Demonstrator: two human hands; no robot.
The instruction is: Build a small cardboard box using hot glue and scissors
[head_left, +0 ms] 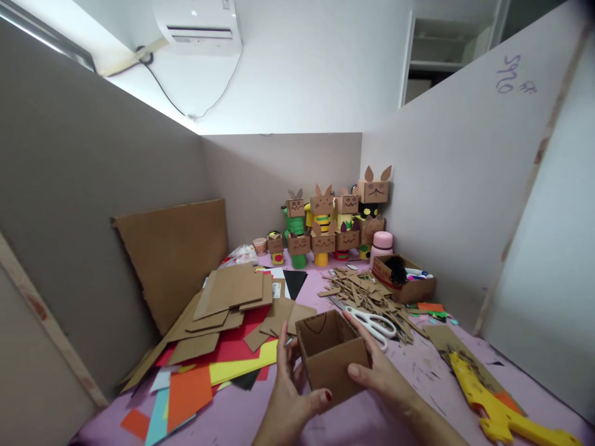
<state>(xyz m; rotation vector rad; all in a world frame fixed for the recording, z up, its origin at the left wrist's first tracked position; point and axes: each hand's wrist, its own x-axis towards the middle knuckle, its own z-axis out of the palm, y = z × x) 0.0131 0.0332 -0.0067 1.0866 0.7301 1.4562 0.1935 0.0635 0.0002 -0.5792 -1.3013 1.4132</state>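
Note:
An open-topped cardboard box [325, 371] is tilted toward me at the front middle, with a curved line drawn on the inside of its far wall. My left hand [295, 396] cups its left side, thumb on the lower front. On the other side my right hand [374, 371] grips the right wall, thumb pressed on the front face. White-handled scissors [372, 322] lie just beyond my right hand, beside a heap of cardboard strips [367, 294]. A yellow glue gun [493, 396] rests on a cardboard strip at the right.
Stacked cardboard sheets [232, 291] and coloured paper [188, 396] cover the left of the purple table [390, 421]. Several cardboard-headed animal figures [323, 238] stand at the back, near a pink bottle [382, 243] and a box of markers [411, 288]. Grey partitions [465, 173] enclose the table.

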